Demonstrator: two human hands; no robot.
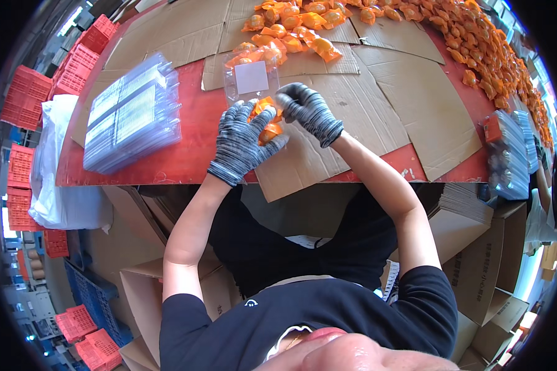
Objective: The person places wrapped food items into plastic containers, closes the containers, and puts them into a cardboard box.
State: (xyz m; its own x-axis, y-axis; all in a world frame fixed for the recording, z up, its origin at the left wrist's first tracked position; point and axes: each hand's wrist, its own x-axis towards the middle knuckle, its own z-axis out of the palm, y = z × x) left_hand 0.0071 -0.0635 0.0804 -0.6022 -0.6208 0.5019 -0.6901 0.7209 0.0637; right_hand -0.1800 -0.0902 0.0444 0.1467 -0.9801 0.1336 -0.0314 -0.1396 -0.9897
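Observation:
My left hand, in a grey striped knit glove, spans the near half of a clear plastic clamshell box. Orange-wrapped pieces show between its thumb and fingers. The box's raised or far half has a white card on it, with more wrapped pieces behind. Just right of the box is my right hand, gloved alike, its fingers curled toward the wrapped pieces. Whether those fingertips hold anything is hidden. A loose group of orange-wrapped pieces lies beyond the box on cardboard.
Nested clear plastic boxes stand at left on the red tabletop. Flattened cardboard sheets overlap across it. A large heap of wrapped pieces fills the far right. More plastic boxes stand at the right edge. Cartons are below.

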